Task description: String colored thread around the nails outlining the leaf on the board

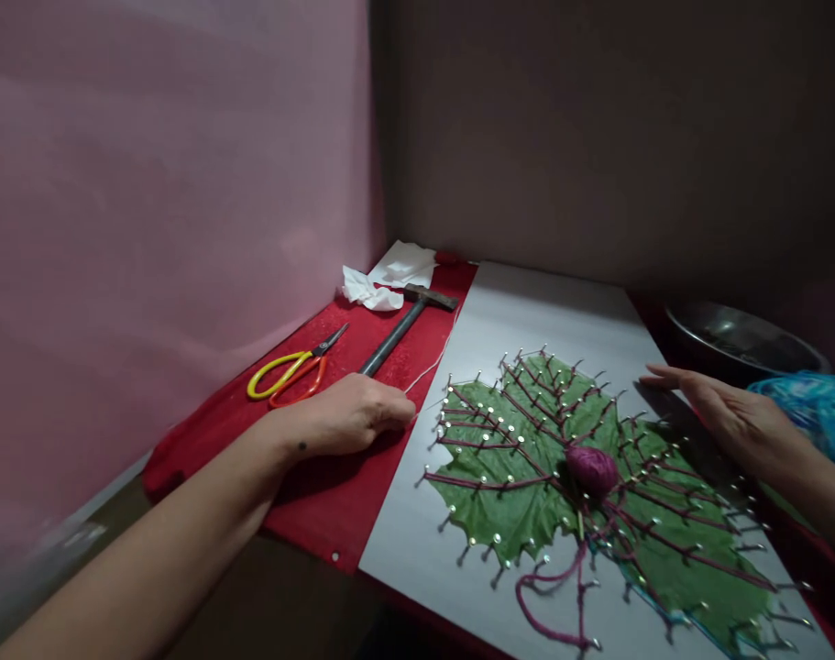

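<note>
A green leaf (527, 522) lies on the grey board (541, 302), ringed and studded with many small nails. Purple yarn runs between the nails along the leaf's veins, and a ball of purple yarn (592, 471) rests near its middle. A purple loop (520, 605) hangs loose by the stem. Left of the board, my left hand (358, 411) is closed in a pinch on a thin white thread (431, 368), which stretches to nails at the leaf's left tip. My right hand (733, 417) has its fingers stretched out at the board's right edge.
Yellow-and-orange-handled scissors (297, 371), a hammer (396, 335) and crumpled white paper (372, 291) lie on the red cloth (300, 513). At right are a metal bowl (733, 335) and blue yarn (819, 412). Walls stand to the left and behind.
</note>
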{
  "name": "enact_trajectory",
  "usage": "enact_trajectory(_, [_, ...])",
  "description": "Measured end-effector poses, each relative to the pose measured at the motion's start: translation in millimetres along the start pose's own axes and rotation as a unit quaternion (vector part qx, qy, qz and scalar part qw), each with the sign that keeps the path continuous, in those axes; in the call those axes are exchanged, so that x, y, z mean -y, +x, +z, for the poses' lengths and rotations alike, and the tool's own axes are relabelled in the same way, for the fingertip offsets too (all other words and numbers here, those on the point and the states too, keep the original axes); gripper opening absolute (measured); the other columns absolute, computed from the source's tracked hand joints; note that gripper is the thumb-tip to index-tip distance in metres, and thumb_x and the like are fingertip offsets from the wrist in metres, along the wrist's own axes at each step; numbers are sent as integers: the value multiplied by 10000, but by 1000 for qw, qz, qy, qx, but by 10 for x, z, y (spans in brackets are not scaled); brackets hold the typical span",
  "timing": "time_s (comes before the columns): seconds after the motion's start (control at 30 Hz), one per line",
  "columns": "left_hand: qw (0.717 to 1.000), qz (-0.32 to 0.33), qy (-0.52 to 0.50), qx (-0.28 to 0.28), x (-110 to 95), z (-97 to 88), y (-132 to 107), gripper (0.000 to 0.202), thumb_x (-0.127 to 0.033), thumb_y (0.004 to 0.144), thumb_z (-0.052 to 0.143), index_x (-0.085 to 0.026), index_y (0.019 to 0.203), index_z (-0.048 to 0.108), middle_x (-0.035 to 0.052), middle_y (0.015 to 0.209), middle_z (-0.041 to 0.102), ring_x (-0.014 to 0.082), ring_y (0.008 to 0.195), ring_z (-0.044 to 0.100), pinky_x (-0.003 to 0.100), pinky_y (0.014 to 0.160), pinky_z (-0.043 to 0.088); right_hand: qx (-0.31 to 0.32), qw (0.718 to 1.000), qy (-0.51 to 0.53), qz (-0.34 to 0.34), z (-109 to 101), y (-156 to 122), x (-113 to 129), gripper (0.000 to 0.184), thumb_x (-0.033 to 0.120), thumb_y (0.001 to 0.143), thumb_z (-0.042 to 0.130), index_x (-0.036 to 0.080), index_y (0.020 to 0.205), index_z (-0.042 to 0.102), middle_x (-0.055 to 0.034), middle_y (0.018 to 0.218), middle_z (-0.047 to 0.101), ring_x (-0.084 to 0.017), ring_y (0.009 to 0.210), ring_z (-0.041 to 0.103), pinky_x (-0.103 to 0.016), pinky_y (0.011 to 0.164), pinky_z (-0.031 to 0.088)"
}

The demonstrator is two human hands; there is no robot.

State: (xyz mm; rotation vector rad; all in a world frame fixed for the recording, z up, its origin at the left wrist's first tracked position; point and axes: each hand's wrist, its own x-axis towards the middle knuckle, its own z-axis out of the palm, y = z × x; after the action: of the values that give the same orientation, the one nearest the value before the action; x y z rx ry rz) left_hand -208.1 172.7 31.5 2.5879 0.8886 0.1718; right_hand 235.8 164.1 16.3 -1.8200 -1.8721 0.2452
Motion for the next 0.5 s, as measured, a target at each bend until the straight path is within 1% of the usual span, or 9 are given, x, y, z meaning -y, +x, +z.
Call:
enact_trajectory(0.1, [999, 20, 34, 4, -6, 1, -27, 211, 37, 663, 383, -170, 639, 417, -29, 657, 460, 92, 613, 413, 207, 571, 275, 2, 1000, -10, 16, -9, -7, -3, 519, 557, 825, 311, 245, 1082, 636, -55, 1144, 668, -252, 1138, 568, -403, 1011, 405])
enact_trajectory(0.17, [998, 27, 58, 11, -15, -6, -37, 236, 50, 605, 384, -175, 660, 432, -25, 678, 489, 101, 633, 432, 217, 568, 273, 19, 999, -18, 29, -29, -5, -3, 525, 590, 804, 321, 278, 1088, 634, -39, 1159, 662, -271, 1138, 567, -454, 1012, 398])
enact_trajectory(0.23, [997, 28, 75, 14, -23, -11, -44, 250, 48, 579, 387, -178, 674, 435, -20, 689, 504, 109, 644, 444, 225, 567, 273, 27, 999, -19, 28, -51, 2, -17, 516, 621, 784, 336, 313, 1061, 645, -25, 1170, 657, -285, 1135, 568, -482, 1009, 394])
enact_trajectory(0.33, [997, 22, 67, 12, -23, -7, -56, 234, 45, 619, 389, -180, 673, 423, -17, 685, 505, 111, 644, 449, 223, 572, 282, 28, 999, -11, 17, -83, 1, -79, 472, 639, 782, 356, 365, 1016, 660, -9, 1193, 645, -287, 1150, 556, -478, 1024, 376])
enact_trajectory(0.4, [999, 9, 42, 13, -16, -1, -68, 213, 33, 660, 390, -180, 660, 402, -20, 668, 491, 106, 624, 436, 217, 572, 288, 33, 999, -6, 30, -110, -21, -119, 428, 624, 800, 374, 402, 1040, 650, -5, 1221, 628, -282, 1168, 541, -459, 1034, 361])
enact_trajectory(0.43, [1000, 1, 27, 13, -11, 3, -75, 206, 25, 674, 394, -179, 652, 390, -23, 654, 478, 104, 610, 425, 215, 569, 288, 32, 999, -5, 36, -126, -39, -121, 405, 615, 805, 389, 421, 1055, 641, -6, 1221, 628, -281, 1163, 543, -455, 1029, 365])
enact_trajectory(0.5, [1000, -11, -4, 12, -2, 8, -87, 202, 13, 686, 404, -178, 635, 367, -29, 627, 445, 99, 585, 401, 215, 562, 286, 19, 999, -6, 28, -158, -83, -59, 387, 612, 801, 412, 450, 1082, 622, -16, 1202, 637, -289, 1135, 560, -464, 996, 396])
